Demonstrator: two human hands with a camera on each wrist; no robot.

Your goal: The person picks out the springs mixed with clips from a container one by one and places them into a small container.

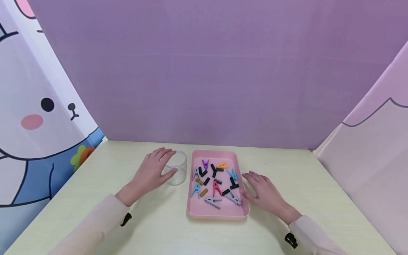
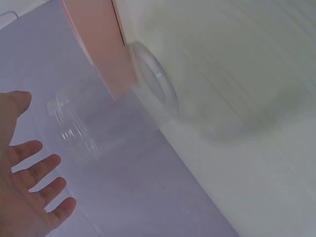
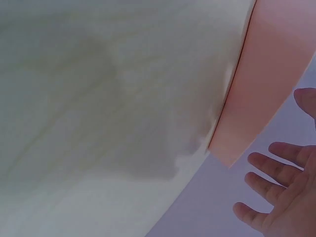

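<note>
A clear round jar (image 1: 180, 173) stands upright on the table, just left of a pink tray (image 1: 220, 213). My left hand (image 1: 153, 170) hovers at the jar's left side, fingers spread; in the left wrist view a gap separates that hand (image 2: 32, 182) from the jar (image 2: 113, 118). Beside the tray's right wall is my right hand (image 1: 265, 193), its fingers loosely extended and holding nothing. In the tray lie small clips, among them a red clip (image 1: 217, 188), a purple clip (image 1: 205, 164) and an orange clip (image 1: 222, 165), with black pieces and a spring (image 1: 218, 181).
The pale wooden table (image 1: 153, 226) ends at a purple backdrop (image 1: 204, 88). A cartoon-printed cloth (image 1: 32, 141) hangs at the left, and a pink and cream cloth (image 1: 376, 152) at the right. The tray's side wall (image 3: 261, 74) rises in the right wrist view.
</note>
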